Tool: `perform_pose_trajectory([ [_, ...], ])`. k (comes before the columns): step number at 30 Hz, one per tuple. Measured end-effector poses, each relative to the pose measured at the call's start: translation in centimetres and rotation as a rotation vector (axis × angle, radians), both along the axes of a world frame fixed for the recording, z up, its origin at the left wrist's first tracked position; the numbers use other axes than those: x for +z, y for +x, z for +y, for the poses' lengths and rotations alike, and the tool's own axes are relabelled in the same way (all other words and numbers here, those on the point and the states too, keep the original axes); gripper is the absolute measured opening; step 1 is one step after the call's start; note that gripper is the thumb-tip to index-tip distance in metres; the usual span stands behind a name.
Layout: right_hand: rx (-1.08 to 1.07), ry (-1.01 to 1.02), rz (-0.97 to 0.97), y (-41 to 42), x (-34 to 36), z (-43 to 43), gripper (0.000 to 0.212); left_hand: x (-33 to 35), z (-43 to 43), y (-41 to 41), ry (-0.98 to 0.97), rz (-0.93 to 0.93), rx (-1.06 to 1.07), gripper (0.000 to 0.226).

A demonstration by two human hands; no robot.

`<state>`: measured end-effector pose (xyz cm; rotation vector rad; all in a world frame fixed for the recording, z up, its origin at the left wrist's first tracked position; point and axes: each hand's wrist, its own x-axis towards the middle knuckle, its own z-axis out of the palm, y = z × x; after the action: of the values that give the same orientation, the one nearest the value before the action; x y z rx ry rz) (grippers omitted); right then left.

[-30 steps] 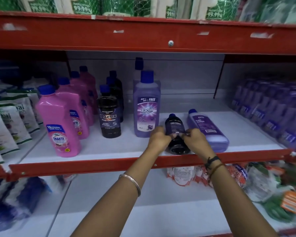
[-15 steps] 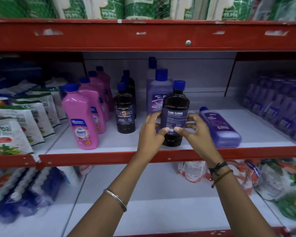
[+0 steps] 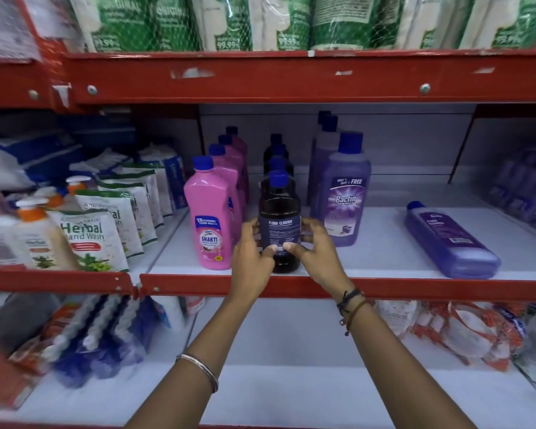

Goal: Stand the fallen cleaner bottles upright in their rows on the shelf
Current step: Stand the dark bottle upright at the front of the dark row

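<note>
A black floor cleaner bottle (image 3: 279, 212) with a blue cap stands upright at the front of the black row, on the white shelf (image 3: 369, 261). My left hand (image 3: 252, 249) grips its left side and my right hand (image 3: 314, 247) grips its right side, thumbs on the label. A purple bottle (image 3: 449, 241) lies flat on its side further right. An upright purple Bactin bottle (image 3: 344, 196) heads the purple row. A pink Shakti bottle (image 3: 209, 218) heads the pink row on the left.
The red shelf rail (image 3: 415, 289) runs below my wrists. Herbal hand wash pouches (image 3: 89, 239) fill the left bay. Purple packs (image 3: 523, 190) line the right side. Green packs (image 3: 229, 23) sit on the shelf above, packaged goods (image 3: 446, 329) below.
The black bottle lay on its side, was lifted upright in both hands, then carried left and set at the front of the black row. The view has shifted right.
</note>
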<state>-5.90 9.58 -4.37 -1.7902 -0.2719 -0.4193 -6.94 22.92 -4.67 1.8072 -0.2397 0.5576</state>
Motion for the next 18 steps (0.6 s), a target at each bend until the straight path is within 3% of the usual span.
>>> perform_pose_trajectory([
  [6,-0.002,0.120,0.067,0.5,-0.7,0.2,0.041,-0.8,0.7,0.3,0.041,-0.069,0.007,0.038],
  [10,-0.068,0.059,0.025,0.8,-1.0,-0.2,0.032,-1.2,0.8,0.4,-0.039,-0.046,0.002,0.049],
  [14,0.051,0.088,0.071,0.6,-1.0,-0.5,0.026,-1.0,1.3,0.8,-0.161,0.024,-0.049,0.056],
  [18,0.191,0.166,0.150,0.0,-0.4,-0.3,0.033,-0.7,1.0,0.8,-0.103,0.054,-0.065,0.064],
])
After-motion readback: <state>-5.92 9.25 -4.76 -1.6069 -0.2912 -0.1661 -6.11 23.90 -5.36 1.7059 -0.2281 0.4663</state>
